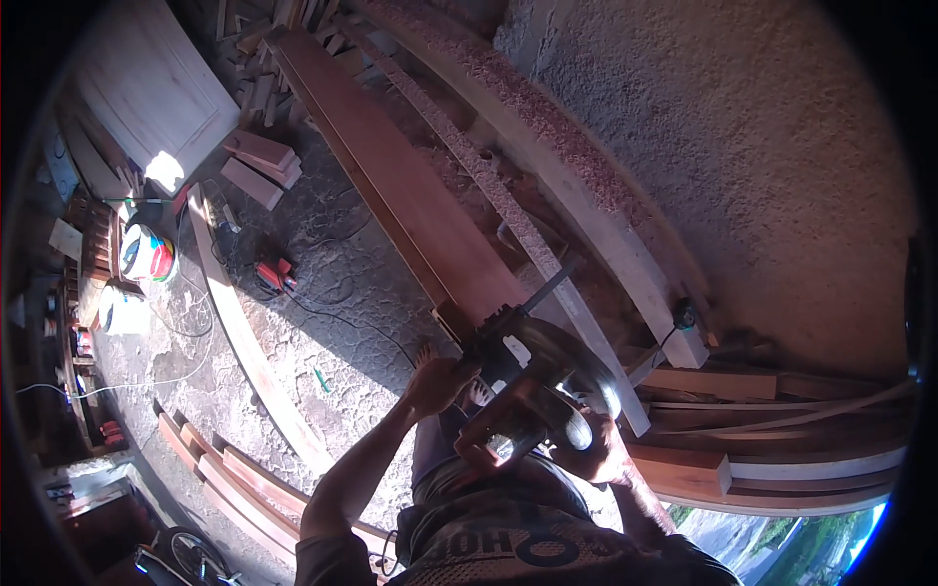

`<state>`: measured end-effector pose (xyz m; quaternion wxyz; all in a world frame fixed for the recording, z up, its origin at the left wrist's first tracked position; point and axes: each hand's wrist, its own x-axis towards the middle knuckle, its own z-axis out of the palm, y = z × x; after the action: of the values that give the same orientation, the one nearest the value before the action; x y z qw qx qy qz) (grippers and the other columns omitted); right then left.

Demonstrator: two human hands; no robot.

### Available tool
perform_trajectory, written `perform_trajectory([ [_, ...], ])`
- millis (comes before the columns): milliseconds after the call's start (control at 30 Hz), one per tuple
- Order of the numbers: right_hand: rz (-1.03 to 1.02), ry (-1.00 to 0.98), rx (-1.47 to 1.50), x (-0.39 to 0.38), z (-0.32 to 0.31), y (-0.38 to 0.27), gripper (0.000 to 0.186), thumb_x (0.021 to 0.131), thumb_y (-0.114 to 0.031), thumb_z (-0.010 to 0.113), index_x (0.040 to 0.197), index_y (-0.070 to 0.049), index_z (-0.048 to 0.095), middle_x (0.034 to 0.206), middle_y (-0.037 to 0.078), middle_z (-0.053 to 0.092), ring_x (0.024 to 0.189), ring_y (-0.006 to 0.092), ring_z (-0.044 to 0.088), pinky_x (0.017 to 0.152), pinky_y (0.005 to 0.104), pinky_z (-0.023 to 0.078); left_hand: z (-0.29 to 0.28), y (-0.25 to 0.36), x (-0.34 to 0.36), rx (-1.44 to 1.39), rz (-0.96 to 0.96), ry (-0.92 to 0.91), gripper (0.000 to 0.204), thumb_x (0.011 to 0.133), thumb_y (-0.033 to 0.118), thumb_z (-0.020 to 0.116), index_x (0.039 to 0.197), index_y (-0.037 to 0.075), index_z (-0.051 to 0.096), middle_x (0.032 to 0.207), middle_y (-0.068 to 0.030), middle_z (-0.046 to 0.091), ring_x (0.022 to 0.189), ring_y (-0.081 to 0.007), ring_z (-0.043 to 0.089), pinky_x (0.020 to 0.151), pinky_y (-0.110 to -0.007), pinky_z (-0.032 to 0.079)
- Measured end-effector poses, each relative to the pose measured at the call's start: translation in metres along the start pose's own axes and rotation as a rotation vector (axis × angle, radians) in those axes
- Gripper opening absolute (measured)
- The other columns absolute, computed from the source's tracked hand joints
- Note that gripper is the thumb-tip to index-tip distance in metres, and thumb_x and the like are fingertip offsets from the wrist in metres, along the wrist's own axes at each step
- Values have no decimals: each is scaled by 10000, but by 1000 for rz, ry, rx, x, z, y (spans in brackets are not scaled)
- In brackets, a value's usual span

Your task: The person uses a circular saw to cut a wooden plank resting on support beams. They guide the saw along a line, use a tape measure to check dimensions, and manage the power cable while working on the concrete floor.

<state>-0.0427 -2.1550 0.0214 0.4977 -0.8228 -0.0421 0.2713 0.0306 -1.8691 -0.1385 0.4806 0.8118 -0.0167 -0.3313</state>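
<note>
Head view, bottom edge: lettering crosses the shirt [489, 549]. Just above, the left hand [440, 384] curls its fingers around the power tool [532, 391] at lower centre; the right hand [598, 451] is partly hidden, its grip I cannot tell. I'd keep the tool's base flat along the reddish board [420, 195], centre. Far left, the bucket [149, 256] has a label too small to read.

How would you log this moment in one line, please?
left hand: gripping power tool | right hand: at power tool's right side, grip unclear | power tool: at near end of reddish plank | red tool: on floor
</note>
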Motion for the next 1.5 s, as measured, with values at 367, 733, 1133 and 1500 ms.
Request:
perform_trajectory([
  [367,-95,-75,-96,15,-11,16,764,730,-65,740,1447,-19,483,1258,207,667,1169,292,654,974,390,505,48,-17,17,-128,-45,202,579,904,609,591,910,55,761,660,-84,676,659,-204,686,636,-364,492],
  [733,-57,59,0,31,8,37,688,773,-144,765,1404,-13,525,1196,178,686,1087,228,654,936,365,504,22,8,27,166,-233,236,555,843,611,651,972,84,769,917,-202,730,905,-377,706,778,-481,522],
  [1133,38,103,-34,46,26,17,635,819,-93,731,1411,-3,521,1207,166,680,1116,217,629,964,363,479,34,-6,29,72,-70,518,471,864,456,708,1208,140,646,966,-199,699,941,-376,689,799,-510,522],
  [1500,-19,199,38,57,34,40,496,813,-46,721,1294,-17,603,850,-4,630,748,86,570,673,271,487,42,-26,46,240,390,774,287,865,209,694,1134,145,619,1146,-87,538,983,-303,640,766,-440,553],
])
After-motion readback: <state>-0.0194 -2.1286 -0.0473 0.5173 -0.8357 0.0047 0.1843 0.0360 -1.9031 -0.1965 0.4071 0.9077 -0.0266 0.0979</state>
